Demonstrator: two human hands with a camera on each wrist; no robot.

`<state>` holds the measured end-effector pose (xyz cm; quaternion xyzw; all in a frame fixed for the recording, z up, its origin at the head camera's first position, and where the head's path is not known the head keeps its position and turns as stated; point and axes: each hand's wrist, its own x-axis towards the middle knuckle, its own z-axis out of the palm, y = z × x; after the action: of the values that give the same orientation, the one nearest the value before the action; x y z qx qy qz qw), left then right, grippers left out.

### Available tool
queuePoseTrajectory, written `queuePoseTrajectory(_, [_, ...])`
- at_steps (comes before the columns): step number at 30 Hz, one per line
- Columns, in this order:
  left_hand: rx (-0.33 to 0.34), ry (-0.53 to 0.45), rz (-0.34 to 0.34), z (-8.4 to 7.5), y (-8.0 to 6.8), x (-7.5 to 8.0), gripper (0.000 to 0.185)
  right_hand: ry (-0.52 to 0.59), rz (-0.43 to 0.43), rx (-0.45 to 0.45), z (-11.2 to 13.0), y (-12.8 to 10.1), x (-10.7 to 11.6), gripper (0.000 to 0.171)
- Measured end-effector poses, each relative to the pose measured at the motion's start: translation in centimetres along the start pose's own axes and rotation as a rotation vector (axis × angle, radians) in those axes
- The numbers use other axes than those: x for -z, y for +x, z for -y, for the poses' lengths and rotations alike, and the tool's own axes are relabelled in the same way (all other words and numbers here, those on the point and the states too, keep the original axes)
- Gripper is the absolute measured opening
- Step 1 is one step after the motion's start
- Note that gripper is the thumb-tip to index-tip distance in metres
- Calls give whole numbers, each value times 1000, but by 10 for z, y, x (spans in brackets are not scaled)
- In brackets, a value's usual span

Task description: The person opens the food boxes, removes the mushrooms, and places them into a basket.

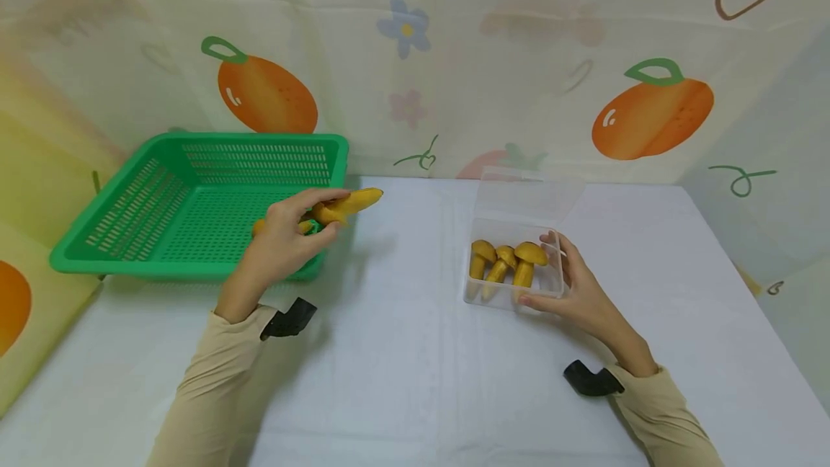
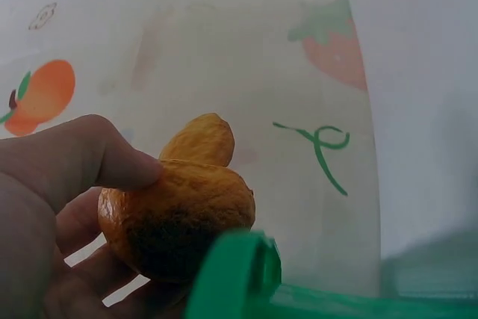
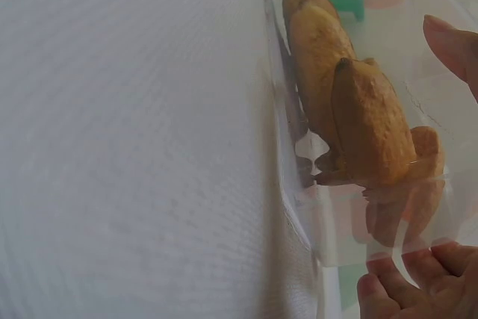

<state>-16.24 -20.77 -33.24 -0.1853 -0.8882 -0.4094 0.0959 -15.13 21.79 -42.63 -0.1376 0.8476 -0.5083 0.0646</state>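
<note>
My left hand (image 1: 282,236) holds a yellow-brown mushroom (image 1: 353,202) over the right end of a green plastic basket (image 1: 194,267). In the left wrist view the mushroom's rounded, dark-patched cap (image 2: 179,211) faces the camera, with my thumb on top and fingers beneath. More yellow mushroom parts (image 1: 259,227) show in the basket, mostly hidden behind this hand. On the right, a clear plastic box (image 1: 476,294) stands on the table with its lid (image 1: 519,197) raised at the back. Three mushrooms (image 1: 498,265) lie in it side by side. My right hand (image 1: 577,287) grips the box's right end, thumb at the front.
A white cloth (image 1: 415,366) covers the table. Behind it hangs a printed curtain (image 1: 486,92) with oranges, hearts and flowers. The green basket takes up the table's back left, its side walls slatted. Dark bands (image 1: 289,318) sit at both sleeve cuffs.
</note>
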Motion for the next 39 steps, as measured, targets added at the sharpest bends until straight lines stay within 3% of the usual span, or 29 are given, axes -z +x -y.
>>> queuePoseTrajectory(10, [32,2,-70,14,-9,14,42,12,1,15,1,0,0,112])
queuePoseTrajectory(17, [76,59,-123,24,-14,31,42,-5,-3,12,2,1,0,112])
queuePoseTrajectory(30, [243,197,-31,55,-30,66,48,13,-2,11,1,1,0,111])
queuePoseTrajectory(39, [274,251,11,65,-37,80,48,17,-1,1,2,2,0,112])
